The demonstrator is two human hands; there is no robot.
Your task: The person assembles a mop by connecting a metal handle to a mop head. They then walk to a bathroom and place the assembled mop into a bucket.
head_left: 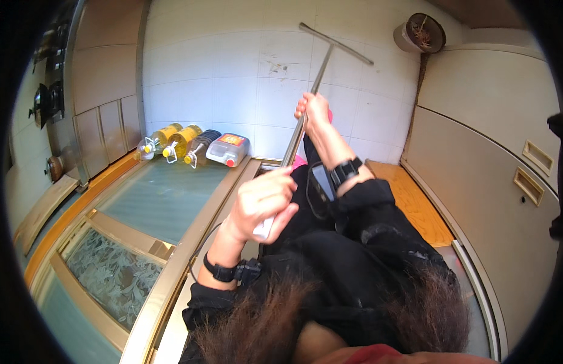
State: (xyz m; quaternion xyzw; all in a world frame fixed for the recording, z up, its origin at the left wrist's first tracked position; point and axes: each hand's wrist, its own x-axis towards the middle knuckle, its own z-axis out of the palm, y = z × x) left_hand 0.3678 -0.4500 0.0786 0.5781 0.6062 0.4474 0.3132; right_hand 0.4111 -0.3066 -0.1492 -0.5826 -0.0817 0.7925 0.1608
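A long-handled floor squeegee [320,71] with a thin T-shaped bar slants away from me over the white tiled floor [233,60]. Wrapped round the middle of its metal shaft is my right hand [313,109]. Closer to my body, my left hand [261,203] grips the handle, whose white end shows below the palm. The bar lies at the far side, to the right of a small greyish patch of debris [278,65] on the tiles. Both wrists wear black bands. Pink footwear [299,162] shows partly behind the shaft.
Two bottles of yellow liquid [183,141], a dark bottle [202,147] and a jug [229,150] with a red cap stand at left, beside a glass-panelled door [166,191]. A bucket [409,36] stands far right, by a pale cabinet [475,127]. Brown cupboards [105,67] line the left.
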